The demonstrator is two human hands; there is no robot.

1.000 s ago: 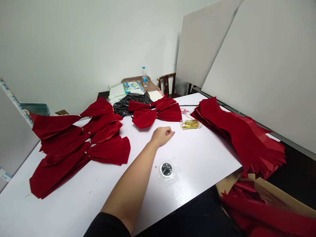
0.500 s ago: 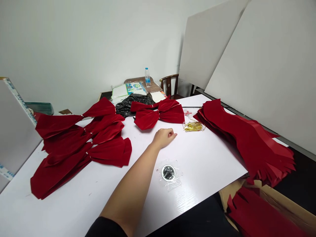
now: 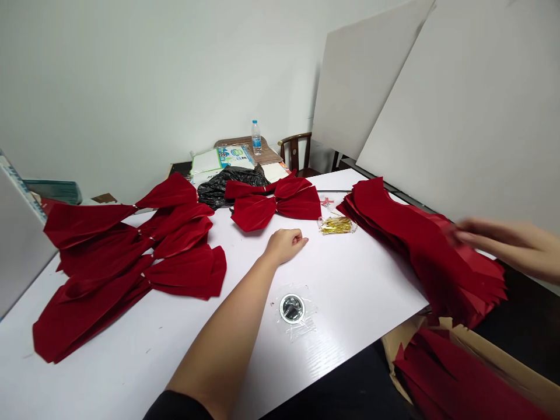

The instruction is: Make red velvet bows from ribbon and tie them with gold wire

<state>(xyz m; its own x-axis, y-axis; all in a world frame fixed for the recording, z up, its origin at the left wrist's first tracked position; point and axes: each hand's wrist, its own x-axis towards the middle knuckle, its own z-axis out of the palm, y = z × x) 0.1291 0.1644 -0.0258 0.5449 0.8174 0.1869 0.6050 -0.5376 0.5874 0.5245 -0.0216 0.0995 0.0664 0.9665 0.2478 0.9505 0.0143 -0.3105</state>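
We are watching the left grip (image 3: 284,246), loosely curled and empty, resting on the white desk (image 3: 363,303); the open right grip (image 3: 503,244), blurred, is hovering empty above stacked red velvet strips (image 3: 420,251), kept within its reach.

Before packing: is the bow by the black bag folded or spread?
Spread: the red velvet bow lies flat, its loops fanned out on the table.

A black sleeve (image 3: 177,406) ends above a bare forearm (image 3: 219,344) and hand (image 3: 284,246).
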